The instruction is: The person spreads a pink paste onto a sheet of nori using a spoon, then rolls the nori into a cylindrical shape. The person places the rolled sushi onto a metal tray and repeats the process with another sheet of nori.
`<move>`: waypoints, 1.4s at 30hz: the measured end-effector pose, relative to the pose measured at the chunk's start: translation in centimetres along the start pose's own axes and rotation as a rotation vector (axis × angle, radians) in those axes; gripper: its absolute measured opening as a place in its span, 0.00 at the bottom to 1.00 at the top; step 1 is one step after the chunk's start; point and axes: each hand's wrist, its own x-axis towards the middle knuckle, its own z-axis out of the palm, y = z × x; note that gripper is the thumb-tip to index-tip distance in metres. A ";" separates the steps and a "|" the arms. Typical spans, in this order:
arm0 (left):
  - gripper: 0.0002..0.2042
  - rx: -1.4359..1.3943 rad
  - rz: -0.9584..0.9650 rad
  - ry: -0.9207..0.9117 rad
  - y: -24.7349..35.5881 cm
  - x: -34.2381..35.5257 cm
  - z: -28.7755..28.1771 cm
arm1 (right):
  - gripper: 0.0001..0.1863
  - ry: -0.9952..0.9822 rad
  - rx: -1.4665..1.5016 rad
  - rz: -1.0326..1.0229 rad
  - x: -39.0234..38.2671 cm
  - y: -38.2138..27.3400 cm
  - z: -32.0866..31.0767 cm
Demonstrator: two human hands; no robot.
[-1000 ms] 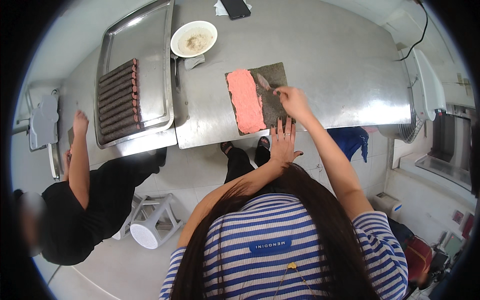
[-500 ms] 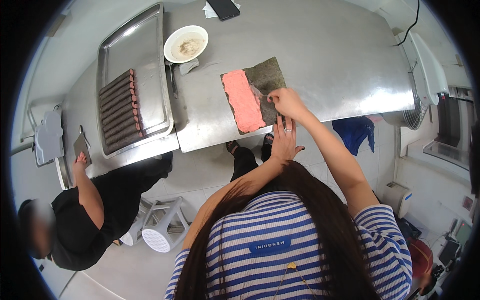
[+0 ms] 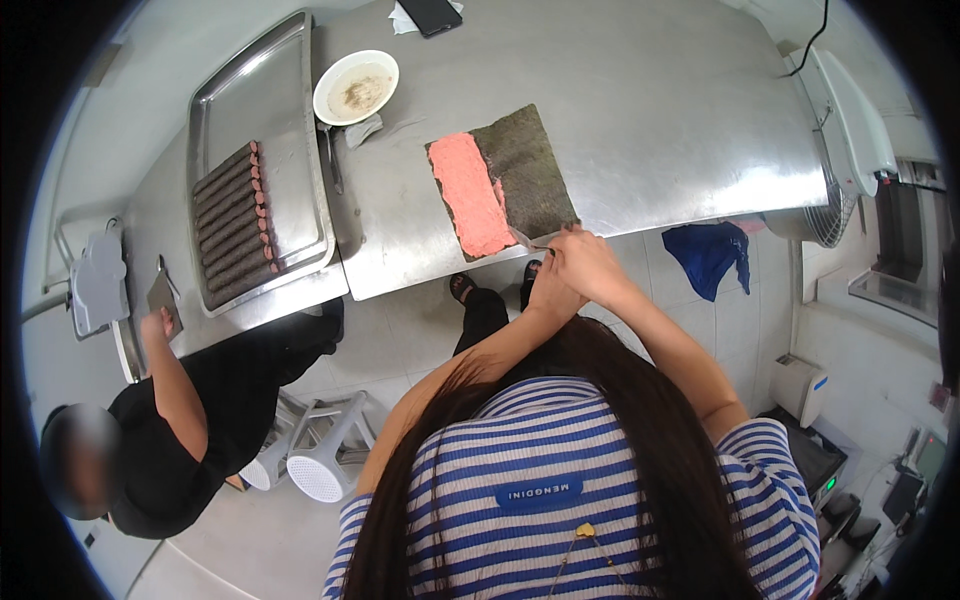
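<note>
A dark seaweed sheet point(image 3: 530, 165) lies at the table's near edge, with a band of pink paste point(image 3: 468, 195) along its left part. My right hand point(image 3: 588, 262) is closed round a thin metal spreader point(image 3: 525, 240), whose blade touches the paste's near right corner. Just below and left of it, my left hand point(image 3: 552, 292) sits at the sheet's near edge. Its fingers are partly covered by the right hand, so their pose is unclear.
A metal tray point(image 3: 322, 200) at left bears several seaweed rolls point(image 3: 232, 215). Beside it are a white bowl point(image 3: 382, 106) of cloudy liquid, a grey cloth point(image 3: 364, 131) and a metal utensil point(image 3: 334, 165). A phone point(image 3: 432, 14) lies far back. A co-worker's hand point(image 3: 157, 323) holds a flat blade point(image 3: 163, 295).
My right hand has drawn the spreader nearer, down the paste's right edge to its near corner. My left hand has slid slightly left and nearer, no longer lying flat on the seaweed.
</note>
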 end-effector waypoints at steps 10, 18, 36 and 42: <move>0.18 -0.441 0.370 0.067 -12.6 -9.9 -10.6 | 0.10 0.016 0.093 0.241 -2.6 -1.0 0.0; 0.19 -0.328 0.402 0.134 -18.2 -10.7 -10.5 | 0.11 0.448 0.052 0.364 -3.2 -5.2 6.2; 0.20 -0.383 0.448 0.069 -19.2 -10.6 -10.3 | 0.14 0.535 -0.184 0.445 -0.6 -9.7 7.9; 0.20 -0.399 0.424 0.070 -19.3 -10.6 -10.3 | 0.11 0.462 -0.272 0.322 -0.5 -11.7 9.7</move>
